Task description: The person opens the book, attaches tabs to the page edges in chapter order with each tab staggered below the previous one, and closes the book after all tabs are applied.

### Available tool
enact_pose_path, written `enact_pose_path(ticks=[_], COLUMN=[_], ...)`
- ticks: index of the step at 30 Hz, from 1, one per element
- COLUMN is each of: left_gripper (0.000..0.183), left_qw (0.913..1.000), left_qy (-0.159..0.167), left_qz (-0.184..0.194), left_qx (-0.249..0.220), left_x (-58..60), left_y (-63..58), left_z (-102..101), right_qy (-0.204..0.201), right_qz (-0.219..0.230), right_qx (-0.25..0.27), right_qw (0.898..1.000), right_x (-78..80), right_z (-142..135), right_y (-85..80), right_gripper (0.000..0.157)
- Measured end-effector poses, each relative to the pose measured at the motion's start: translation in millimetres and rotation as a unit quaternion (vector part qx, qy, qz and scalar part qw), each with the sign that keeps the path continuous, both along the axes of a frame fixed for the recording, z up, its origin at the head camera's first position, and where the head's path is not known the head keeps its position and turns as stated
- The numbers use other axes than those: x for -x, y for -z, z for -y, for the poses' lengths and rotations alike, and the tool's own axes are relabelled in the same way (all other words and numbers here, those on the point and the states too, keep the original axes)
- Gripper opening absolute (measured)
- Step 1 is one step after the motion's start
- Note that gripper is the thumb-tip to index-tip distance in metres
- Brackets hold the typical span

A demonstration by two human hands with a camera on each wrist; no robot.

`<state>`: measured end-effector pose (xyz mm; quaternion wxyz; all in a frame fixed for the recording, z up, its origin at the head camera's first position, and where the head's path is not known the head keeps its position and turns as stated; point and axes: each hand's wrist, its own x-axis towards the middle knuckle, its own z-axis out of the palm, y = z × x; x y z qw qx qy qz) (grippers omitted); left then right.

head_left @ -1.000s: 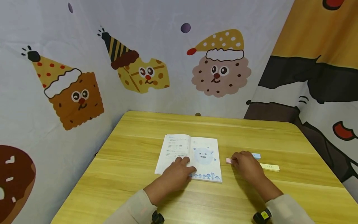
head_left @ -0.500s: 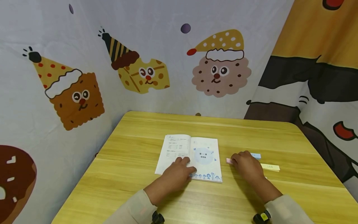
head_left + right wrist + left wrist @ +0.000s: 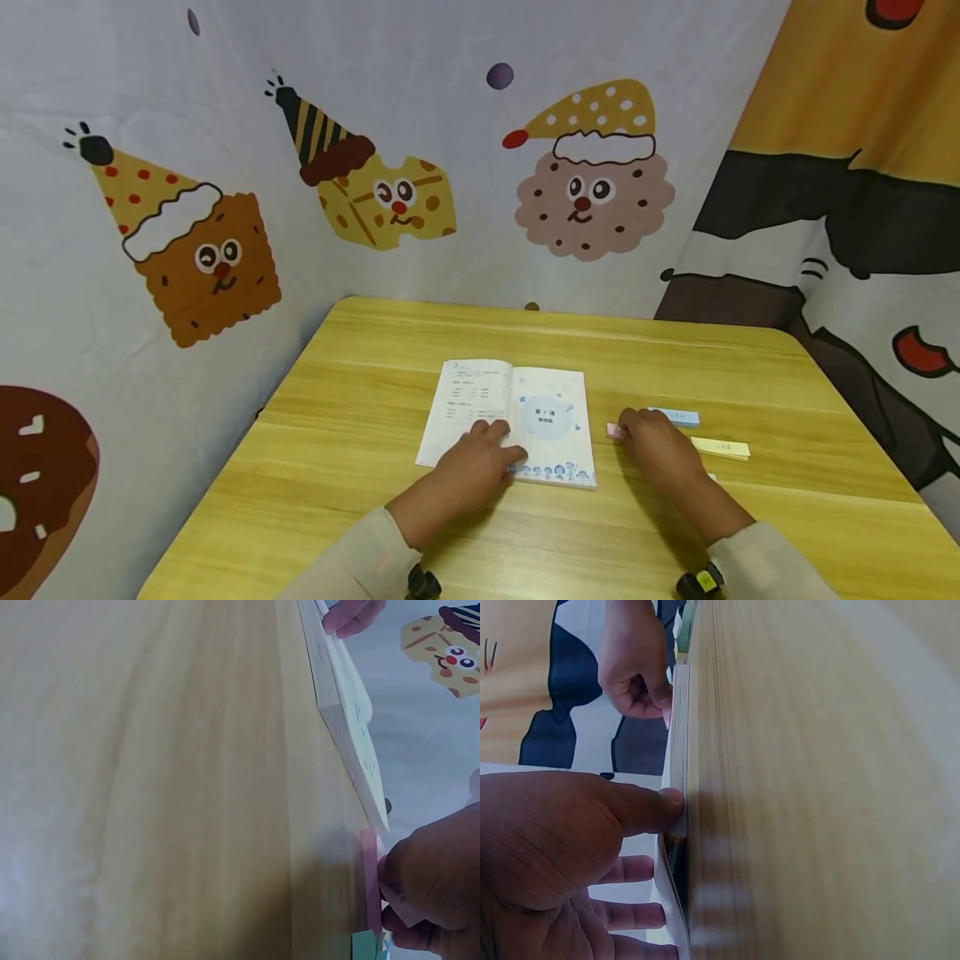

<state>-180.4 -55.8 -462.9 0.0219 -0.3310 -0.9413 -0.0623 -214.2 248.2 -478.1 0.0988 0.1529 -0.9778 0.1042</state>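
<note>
An open book (image 3: pixel 551 417) with printed pages lies on the table. My left hand (image 3: pixel 480 467) rests on its lower middle, fingers extended over the left page. In the left wrist view the left thumb (image 3: pixel 656 810) lies against the book's bottom edge (image 3: pixel 679 742). To the book's right is a pink sticky note pad (image 3: pixel 370 877), mostly covered in the head view by my right hand (image 3: pixel 662 450). Between the thumb and fingers of that hand, a pink sticky note (image 3: pixel 405 907) with faint writing is pinched, bent up at the pad.
A blue sticky note pad (image 3: pixel 678 417) and a yellow one (image 3: pixel 722 448) lie to the right of the right hand. A green pad (image 3: pixel 364 945) shows beside the pink one in the right wrist view. A cartoon-printed cloth (image 3: pixel 480 275) stands behind the wooden table (image 3: pixel 360 500).
The right hand has shifted slightly, uncovering more of the blue and yellow pads and a pale corner beside its wrist. The left hand and the book stay put.
</note>
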Motion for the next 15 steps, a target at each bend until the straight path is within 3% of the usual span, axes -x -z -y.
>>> enact_pose_path(ticks=[7,15], left_gripper=[0.031,0.032], left_qw=[1.0,1.0], left_qy=[-0.001,-0.001], left_qz=[-0.002,-0.002], left_qx=[-0.001,-0.002], left_x=[0.1,0.9], left_y=[1.0,3.6], left_z=[0.4,1.4], right_qy=[0.005,0.034], right_qz=[0.044,0.08], right_qx=[0.037,0.03], right_qw=[0.998,0.996], right_x=[-5.9,-11.3], right_z=[4.2,6.8], right_y=[-12.4,-23.4], right_gripper=[0.023,0.028])
